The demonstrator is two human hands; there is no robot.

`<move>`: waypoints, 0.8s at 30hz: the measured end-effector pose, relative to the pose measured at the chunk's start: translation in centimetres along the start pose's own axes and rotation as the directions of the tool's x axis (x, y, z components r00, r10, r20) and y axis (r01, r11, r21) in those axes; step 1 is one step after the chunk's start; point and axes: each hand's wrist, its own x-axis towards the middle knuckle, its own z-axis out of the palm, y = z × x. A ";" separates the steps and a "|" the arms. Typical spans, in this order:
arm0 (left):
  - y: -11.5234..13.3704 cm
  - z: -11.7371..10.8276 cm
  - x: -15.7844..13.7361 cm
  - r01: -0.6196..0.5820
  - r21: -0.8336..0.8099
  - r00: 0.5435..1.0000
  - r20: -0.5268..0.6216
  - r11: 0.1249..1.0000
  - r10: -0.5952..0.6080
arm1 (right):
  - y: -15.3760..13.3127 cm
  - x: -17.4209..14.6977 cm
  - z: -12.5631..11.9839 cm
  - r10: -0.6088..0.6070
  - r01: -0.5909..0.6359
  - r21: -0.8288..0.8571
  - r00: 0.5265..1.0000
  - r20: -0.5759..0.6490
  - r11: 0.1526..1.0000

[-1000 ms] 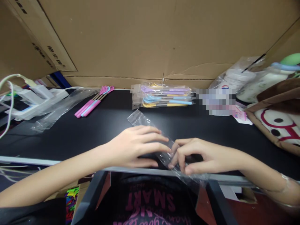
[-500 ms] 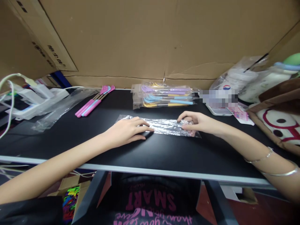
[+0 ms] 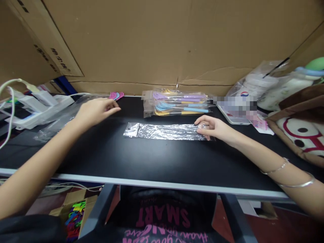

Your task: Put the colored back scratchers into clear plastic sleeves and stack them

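Bag (image 3: 167, 132) beneath right fingers (image 3: 206, 118) (perhaps pinched).

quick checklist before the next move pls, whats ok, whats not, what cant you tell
1. Clear plastic bag laid flat on the black desk: ok.
2. Right hand on the bag's right end: ok.
3. Bag's right end open: cannot tell, the fingers cover part of it.
4. Pink and blue back scratchers fully in view: not ok, the left hand hides their handles.
5. Left hand gripping a scratcher: cannot tell.
6. Packed scratchers apart from the flat bag: ok, they lie behind it.
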 end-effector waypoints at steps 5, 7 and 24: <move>-2.7 -0.5 -0.1 0.234 0.270 0.943 0.169 0.934 -0.285 | -0.2 0.0 0.2 -0.015 0.016 -0.018 1.000 0.013 1.000; -2.8 -0.3 0.0 0.230 0.301 0.930 0.212 0.926 -0.300 | -0.1 -0.1 0.3 -0.013 0.013 -0.009 1.000 0.003 1.000; -0.9 -1.1 0.3 0.239 -0.155 0.970 -0.005 0.959 -0.242 | -0.1 -0.4 0.6 -0.065 0.065 -0.044 0.998 0.000 0.997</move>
